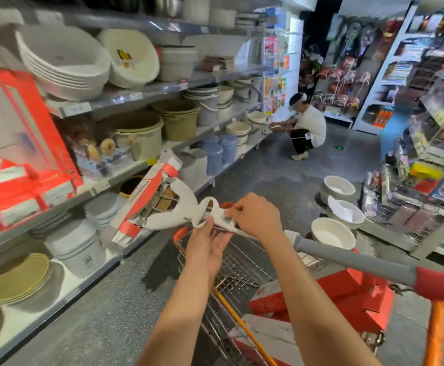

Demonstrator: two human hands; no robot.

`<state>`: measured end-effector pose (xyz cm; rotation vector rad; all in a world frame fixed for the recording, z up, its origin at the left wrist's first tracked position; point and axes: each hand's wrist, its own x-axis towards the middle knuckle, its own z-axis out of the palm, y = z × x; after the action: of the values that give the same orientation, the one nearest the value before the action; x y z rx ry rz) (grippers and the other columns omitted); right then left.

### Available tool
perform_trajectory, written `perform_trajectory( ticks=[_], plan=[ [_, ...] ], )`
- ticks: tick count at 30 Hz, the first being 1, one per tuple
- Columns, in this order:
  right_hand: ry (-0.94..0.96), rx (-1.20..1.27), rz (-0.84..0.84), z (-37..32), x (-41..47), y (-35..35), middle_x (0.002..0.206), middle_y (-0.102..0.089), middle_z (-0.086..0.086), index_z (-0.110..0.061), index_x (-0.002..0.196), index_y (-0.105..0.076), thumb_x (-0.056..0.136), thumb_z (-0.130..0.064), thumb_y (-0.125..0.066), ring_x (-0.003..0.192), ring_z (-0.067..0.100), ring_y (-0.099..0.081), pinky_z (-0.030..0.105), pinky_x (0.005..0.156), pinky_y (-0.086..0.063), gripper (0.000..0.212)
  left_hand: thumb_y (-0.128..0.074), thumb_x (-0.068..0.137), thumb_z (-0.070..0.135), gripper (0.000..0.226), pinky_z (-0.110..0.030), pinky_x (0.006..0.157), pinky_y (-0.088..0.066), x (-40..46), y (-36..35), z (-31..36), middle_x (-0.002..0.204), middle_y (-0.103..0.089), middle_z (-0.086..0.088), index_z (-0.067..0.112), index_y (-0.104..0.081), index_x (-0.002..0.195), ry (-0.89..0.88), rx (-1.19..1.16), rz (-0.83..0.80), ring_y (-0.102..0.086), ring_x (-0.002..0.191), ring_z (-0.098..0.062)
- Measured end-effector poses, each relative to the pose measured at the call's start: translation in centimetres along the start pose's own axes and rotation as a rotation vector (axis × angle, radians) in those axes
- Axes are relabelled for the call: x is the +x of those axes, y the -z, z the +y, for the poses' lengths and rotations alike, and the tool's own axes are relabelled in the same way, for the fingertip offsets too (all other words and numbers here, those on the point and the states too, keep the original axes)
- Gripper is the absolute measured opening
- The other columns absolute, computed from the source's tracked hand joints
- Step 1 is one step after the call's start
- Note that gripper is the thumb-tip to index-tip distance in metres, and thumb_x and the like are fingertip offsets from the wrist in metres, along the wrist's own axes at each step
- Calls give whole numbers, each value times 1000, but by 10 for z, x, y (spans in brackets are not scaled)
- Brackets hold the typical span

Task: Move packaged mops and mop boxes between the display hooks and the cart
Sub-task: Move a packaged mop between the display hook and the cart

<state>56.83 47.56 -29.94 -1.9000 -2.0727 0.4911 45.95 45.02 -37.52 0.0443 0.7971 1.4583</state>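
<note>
I hold a packaged mop (160, 204) over the front of the wire cart (238, 270); its head, wrapped in grey and red card, tilts toward the left shelves. My left hand (210, 241) grips the white neck from below, palm up. My right hand (257, 215) pinches the same neck from above. The mop's grey pole with a red grip (374, 268) runs back to the right across the cart. Red and white mop boxes (329, 294) lie in the cart. More red and white boxes (17, 186) are stacked on the left shelf.
Shelves of basins, buckets and bins (136, 133) line the left side. Three white basins (339, 207) stand on the floor ahead right, beside wire racks of goods (427, 196). A person (305, 128) crouches at the far end of the aisle.
</note>
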Motion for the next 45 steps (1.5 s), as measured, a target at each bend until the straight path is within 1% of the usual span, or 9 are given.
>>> perform_trajectory(
  ticks=[5, 8, 11, 14, 20, 25, 30, 42, 45],
  plan=[
    [91, 0, 10, -67, -5, -1, 76, -72, 0, -20, 85, -80, 91, -48, -63, 71, 21, -66, 36, 70, -56, 33, -51, 104, 12, 38, -40, 63, -63, -22, 17, 60, 124, -67, -19, 11, -52, 142, -126, -85, -32, -75, 87, -25],
    [149, -1, 31, -109, -7, -3, 75, -72, 2, -18, 84, -79, 91, -52, -63, 70, 21, -66, 37, 69, -56, 38, -55, 102, 12, 39, -40, 63, -63, -37, 28, 100, 117, -72, -16, 13, -53, 141, -185, -99, -29, -76, 87, -25],
    [208, 16, 43, -152, -13, -9, 58, -63, 0, -13, 64, -70, 92, -50, -62, 58, 19, -60, 32, 55, -47, 47, -56, 101, 11, 31, -37, 60, -62, -54, 42, 142, 97, -79, -6, 18, -58, 132, -243, -87, -27, -77, 81, -21],
    [260, 80, 79, -193, -17, -16, 42, -49, -6, -20, 45, -56, 91, -47, -65, 48, 13, -50, 28, 50, -34, 54, -54, 102, 11, 31, -37, 64, -62, -70, 54, 183, 113, -73, -9, 18, -58, 132, -304, -58, -25, -74, 92, -23],
    [379, 163, 101, -261, -29, -21, 69, -72, -6, -32, 84, -81, 91, -49, -63, 68, 14, -65, 31, 59, -50, 26, -55, 102, 13, 39, -32, 65, -62, -97, 70, 248, 117, -71, -7, 18, -53, 141, -431, 5, -32, -74, 92, -19],
    [435, 258, 146, -287, -34, -16, 79, -75, -10, -36, 86, -81, 89, -50, -64, 74, 9, -66, 34, 67, -56, 22, -55, 102, 12, 36, -31, 64, -62, -116, 70, 278, 110, -73, -3, 19, -55, 138, -526, 39, -51, -76, 78, -11],
    [515, 382, 179, -303, -40, 3, 83, -76, -12, -33, 87, -81, 89, -46, -66, 77, 8, -67, 37, 70, -58, 20, -58, 101, 13, 39, -26, 58, -59, -136, 56, 296, 123, -69, -7, 21, -55, 139, -642, 92, -21, -68, 91, -14],
    [680, 700, 282, -354, -44, 79, 69, -72, -21, -48, 72, -73, 85, -46, -70, 70, 1, -66, 37, 68, -58, 14, -56, 101, 11, 34, -27, 55, -57, -188, -19, 360, 90, -76, 11, 22, -57, 133, -1002, 247, -101, -74, 80, -5],
    [709, 833, 275, -372, -45, 90, 74, -74, -18, -39, 79, -77, 86, -44, -71, 75, 5, -69, 42, 75, -58, 11, -57, 101, 11, 34, -33, 62, -62, -203, -33, 378, 103, -76, 0, 22, -58, 133, -1066, 287, -108, -73, 92, -17]
  ],
)
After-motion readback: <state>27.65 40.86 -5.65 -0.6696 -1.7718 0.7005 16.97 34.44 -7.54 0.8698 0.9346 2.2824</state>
